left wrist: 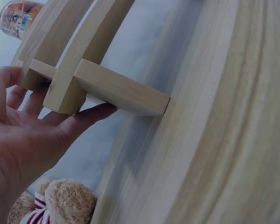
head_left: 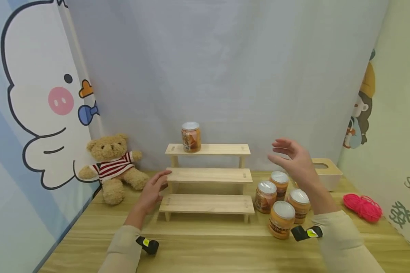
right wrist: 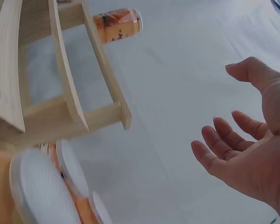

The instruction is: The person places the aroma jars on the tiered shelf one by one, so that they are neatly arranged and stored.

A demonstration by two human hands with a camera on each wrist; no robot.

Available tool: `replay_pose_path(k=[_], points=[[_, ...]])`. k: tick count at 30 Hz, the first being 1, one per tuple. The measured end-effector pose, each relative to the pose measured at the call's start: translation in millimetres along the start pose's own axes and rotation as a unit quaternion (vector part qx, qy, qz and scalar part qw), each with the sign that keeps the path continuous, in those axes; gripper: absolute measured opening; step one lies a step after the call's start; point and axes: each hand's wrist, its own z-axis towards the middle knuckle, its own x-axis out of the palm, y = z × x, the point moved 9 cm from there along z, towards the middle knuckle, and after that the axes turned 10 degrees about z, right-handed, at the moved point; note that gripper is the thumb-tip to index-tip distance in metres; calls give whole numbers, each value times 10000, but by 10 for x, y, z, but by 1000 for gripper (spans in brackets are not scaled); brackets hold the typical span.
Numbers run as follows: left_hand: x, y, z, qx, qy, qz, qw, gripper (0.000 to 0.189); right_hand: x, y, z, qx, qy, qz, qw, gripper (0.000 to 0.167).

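Observation:
A three-tier wooden display stand (head_left: pixel 209 174) stands on the table. My left hand (head_left: pixel 152 191) holds its left end; in the left wrist view my thumb touches a board's end and my fingers lie along and under the boards. A jar with a white lid and orange label (head_left: pixel 191 137) sits upright at the left of the top tier. My right hand (head_left: pixel 295 161) is raised to the right of the stand, fingers spread and slightly bent, nothing in it. Below it, several similar jars (head_left: pixel 281 220) stand grouped on the table beside the stand's right end.
A teddy bear (head_left: pixel 114 167) in a striped shirt sits left of the stand. A tissue box (head_left: pixel 329 174) and a pink yarn skein (head_left: pixel 362 207) are at the right. Behind the stand hangs a grey curtain (head_left: pixel 225 76).

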Motion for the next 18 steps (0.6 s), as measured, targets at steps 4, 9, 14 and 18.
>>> replay_pose_path(k=[4, 9, 14, 18], points=[[-15, -13, -15, 22, 1, 82, 10000, 47, -265, -164, -197, 36, -45, -401, 9992, 53], [-8, -10, -8, 46, 73, 90, 9999, 49, -425, -374, -383, 110, 205, -648, 9976, 48], [2, 3, 18, 105, 126, 85, 9998, 51, -321, -547, -555, 149, 897, -321, 9953, 45], [1, 16, 21, 76, 79, 146, 9998, 48, -101, -651, -701, 193, 1765, 101, 9841, 48]])
